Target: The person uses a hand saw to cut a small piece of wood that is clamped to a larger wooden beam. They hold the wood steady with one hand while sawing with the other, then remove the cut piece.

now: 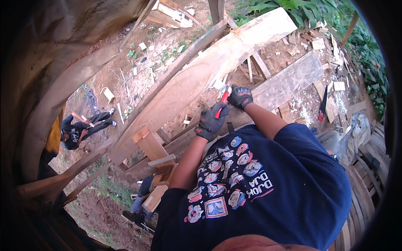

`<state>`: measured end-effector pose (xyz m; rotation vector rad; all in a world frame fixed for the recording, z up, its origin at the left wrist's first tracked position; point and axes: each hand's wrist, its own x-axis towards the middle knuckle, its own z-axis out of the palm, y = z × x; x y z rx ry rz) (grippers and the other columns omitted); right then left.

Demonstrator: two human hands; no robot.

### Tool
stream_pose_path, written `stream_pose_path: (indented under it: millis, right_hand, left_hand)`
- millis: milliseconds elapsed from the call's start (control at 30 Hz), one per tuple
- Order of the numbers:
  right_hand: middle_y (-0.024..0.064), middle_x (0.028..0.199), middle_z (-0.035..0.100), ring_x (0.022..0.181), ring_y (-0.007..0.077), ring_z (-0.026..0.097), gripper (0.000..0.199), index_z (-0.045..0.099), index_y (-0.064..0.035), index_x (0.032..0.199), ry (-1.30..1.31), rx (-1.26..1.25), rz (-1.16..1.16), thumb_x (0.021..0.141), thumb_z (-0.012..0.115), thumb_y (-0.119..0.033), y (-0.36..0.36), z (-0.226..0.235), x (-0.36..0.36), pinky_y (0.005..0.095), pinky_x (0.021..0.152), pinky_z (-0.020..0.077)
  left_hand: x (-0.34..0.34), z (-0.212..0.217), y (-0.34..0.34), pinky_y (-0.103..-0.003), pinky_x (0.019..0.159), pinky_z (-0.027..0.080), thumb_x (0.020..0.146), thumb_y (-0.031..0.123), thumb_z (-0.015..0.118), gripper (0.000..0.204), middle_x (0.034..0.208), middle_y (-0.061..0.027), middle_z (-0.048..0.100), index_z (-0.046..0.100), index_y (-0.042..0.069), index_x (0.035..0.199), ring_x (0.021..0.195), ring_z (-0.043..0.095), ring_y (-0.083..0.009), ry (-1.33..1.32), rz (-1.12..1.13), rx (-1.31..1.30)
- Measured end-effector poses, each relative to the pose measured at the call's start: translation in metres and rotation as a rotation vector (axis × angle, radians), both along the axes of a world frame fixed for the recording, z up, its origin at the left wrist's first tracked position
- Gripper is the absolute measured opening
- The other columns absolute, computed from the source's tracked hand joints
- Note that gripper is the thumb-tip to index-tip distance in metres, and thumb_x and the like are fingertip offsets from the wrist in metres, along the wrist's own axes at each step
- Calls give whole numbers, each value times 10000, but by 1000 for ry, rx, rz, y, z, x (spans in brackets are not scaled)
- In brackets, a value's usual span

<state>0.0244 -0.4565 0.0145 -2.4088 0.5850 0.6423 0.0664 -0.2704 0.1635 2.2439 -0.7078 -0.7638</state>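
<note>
My left hand (213, 121), in a dark work glove, is closed around the red handle of a slim tool (224, 97). Its far end lies beside a small pale piece (219, 85), and I cannot make out the tool's exact kind. My right hand (240, 97), gloved too, is curled into a grip right by the tool's far end; what its fingers hold is hidden. Both hands are just above a weathered plank (289, 79). Beyond them a long, broad wooden board (180, 90) slants from lower left to upper right.
A tool with a tapered black blade and red handle (322, 112) is at the right among wood scraps (318, 44). A wooden piece (153, 148) stands left of my arm. One person (74, 133) holds a pale stick at far left; another (144, 194) is partly hidden below.
</note>
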Motion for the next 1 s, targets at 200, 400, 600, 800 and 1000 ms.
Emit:
stream_pose_path:
  millis: [200,400,600,800,1000]
  right_hand:
    - [226,1097,789,1057,388,764,424,729,-75,1214,-57,-4,32,955,635,-397,4,-16,-7,513,929,583]
    - [223,1060,794,1012,400,770,418,741,-80,1174,-62,22,-18,953,637,-419,4,-10,-3,526,900,588]
    - [220,1051,794,1008,402,768,423,744,-87,1145,-48,-2,-17,945,663,-450,3,-1,1,518,903,591]
    - [217,1015,789,973,401,770,428,717,-91,1135,-69,16,-32,939,685,-469,4,-12,-3,526,869,592]
    - [209,1058,793,1014,391,767,397,750,-92,1135,-59,13,-30,949,657,-429,4,-5,-2,512,907,592]
  left_hand:
    - [-25,33,21,-445,889,610,1020,226,749,217,1144,-149,779,756,68,1168,1024,778,-342,3,-52,-67]
    - [-38,54,38,-454,844,616,1048,259,723,233,1063,-172,795,751,63,1171,973,786,-360,71,37,-144]
    - [-33,61,39,-426,852,615,1044,209,730,188,1052,-154,799,750,68,1167,992,795,-330,60,39,-73]
    - [-38,45,60,-432,865,613,1041,241,742,210,1074,-147,801,758,78,1171,1003,795,-322,145,139,-110]
    - [-31,47,74,-427,850,611,1022,244,767,214,1076,-150,798,770,83,1163,1003,792,-335,32,84,-149]
